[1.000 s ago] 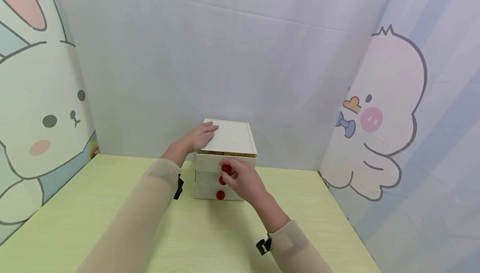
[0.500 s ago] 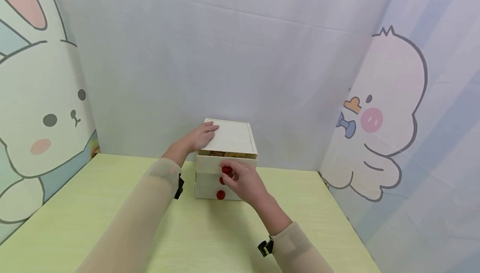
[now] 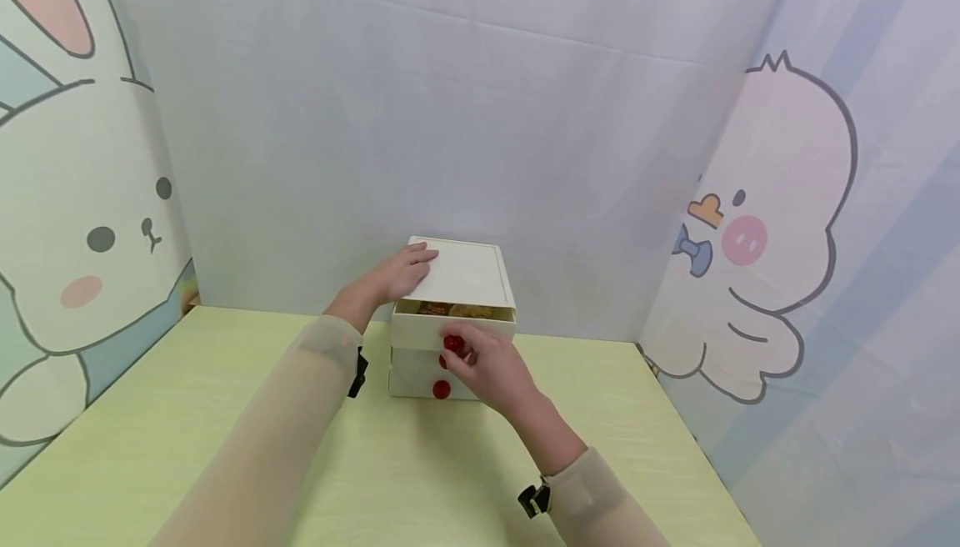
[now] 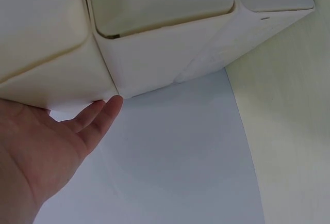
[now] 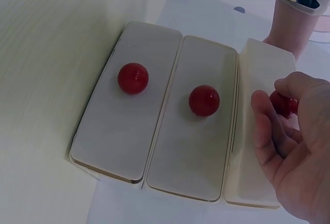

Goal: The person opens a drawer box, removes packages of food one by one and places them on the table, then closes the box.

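Observation:
A small white drawer unit (image 3: 468,272) stands against the back curtain, three drawers high, each with a round red knob. My left hand (image 3: 397,274) rests on the left part of its top, fingers extended. In the left wrist view its fingers lie along the unit's edge. My right hand (image 3: 495,368) pinches the top drawer's red knob (image 3: 453,342) between thumb and fingers. That top drawer (image 3: 415,330) is pulled partly out; brown and yellow printed items (image 3: 470,311) show in the gap. In the right wrist view, the middle knob (image 5: 204,100) and bottom knob (image 5: 133,78) are untouched, their drawers closed.
The unit stands near the back of a pale yellow-green table (image 3: 405,464). A plain light curtain (image 3: 450,130) hangs behind. Printed panels with a rabbit (image 3: 75,222) and a white chick (image 3: 787,197) flank the table at left and right.
The top drawer has slid slightly farther out toward me with my right hand on its knob, showing more of the items inside. My left hand has stayed on the unit's top.

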{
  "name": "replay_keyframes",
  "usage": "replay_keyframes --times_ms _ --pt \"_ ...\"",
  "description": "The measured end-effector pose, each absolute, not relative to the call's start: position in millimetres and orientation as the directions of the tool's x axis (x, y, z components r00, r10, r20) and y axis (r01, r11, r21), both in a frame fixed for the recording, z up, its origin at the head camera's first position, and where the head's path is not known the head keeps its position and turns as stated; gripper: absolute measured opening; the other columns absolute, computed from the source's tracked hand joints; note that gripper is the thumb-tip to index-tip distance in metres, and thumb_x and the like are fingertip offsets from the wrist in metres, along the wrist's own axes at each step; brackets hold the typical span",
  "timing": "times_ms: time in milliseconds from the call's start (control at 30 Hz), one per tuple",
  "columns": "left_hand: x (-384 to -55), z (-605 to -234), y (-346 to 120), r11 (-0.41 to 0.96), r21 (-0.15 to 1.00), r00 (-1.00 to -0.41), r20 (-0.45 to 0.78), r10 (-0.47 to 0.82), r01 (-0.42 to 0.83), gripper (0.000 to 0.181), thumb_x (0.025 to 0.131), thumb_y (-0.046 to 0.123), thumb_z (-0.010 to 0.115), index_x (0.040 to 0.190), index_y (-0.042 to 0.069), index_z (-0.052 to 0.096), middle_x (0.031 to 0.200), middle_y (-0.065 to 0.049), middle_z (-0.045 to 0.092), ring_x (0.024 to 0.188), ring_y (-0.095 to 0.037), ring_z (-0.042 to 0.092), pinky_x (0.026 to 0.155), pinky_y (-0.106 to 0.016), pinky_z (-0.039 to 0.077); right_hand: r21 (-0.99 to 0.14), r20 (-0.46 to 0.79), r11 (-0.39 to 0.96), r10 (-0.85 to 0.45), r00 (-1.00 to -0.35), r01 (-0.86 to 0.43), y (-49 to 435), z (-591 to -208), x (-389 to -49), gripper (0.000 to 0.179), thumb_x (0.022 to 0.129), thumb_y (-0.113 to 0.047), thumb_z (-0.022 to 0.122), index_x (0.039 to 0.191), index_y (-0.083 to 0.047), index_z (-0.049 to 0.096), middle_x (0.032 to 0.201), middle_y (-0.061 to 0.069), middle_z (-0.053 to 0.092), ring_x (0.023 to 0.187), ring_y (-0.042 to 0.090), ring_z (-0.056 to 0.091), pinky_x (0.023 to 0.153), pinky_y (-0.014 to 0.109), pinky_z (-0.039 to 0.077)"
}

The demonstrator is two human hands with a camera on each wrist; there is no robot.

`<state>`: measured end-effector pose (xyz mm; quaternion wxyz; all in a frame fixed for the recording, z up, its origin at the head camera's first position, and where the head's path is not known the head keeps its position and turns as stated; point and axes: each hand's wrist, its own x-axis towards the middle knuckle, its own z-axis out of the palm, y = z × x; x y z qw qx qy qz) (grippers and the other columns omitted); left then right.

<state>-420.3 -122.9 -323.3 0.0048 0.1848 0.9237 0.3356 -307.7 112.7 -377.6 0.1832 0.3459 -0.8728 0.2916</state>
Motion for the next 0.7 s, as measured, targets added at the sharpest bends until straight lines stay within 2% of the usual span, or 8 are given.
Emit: replay_keyframes --times_ms 367,700 --pt "-418.8 -322.2 -122.4 0.712 0.612 -0.930 0.114 0.350 0.343 0.057 0.120 0.030 0.024 0.174 0.012 0.032 0.186 -0.015 0.011 0.172 -0.043 0.007 0.138 -0.063 0.012 -0.368 0.519 0.592 -0.509 -0.686 -0.717 113.5 -375.3 -300.9 0.023 0.102 -0.012 0.079 0.124 -0.012 0.076 0.098 -0.003 0.079 0.081 0.008 0.073 0.073 0.023 0.062" --pt "-416.9 -321.1 -122.1 0.716 0.612 -0.934 0.116 0.339 0.336 0.057 0.120 0.030 0.026 0.174 0.012 0.033 0.186 -0.015 0.012 0.172 -0.042 0.009 0.138 -0.063 0.014 -0.300 0.538 0.613 -0.524 -0.660 -0.731 114.3 -375.9 -298.0 0.024 0.101 -0.015 0.080 0.124 -0.013 0.075 0.100 -0.003 0.080 0.083 0.007 0.074 0.073 0.022 0.062"
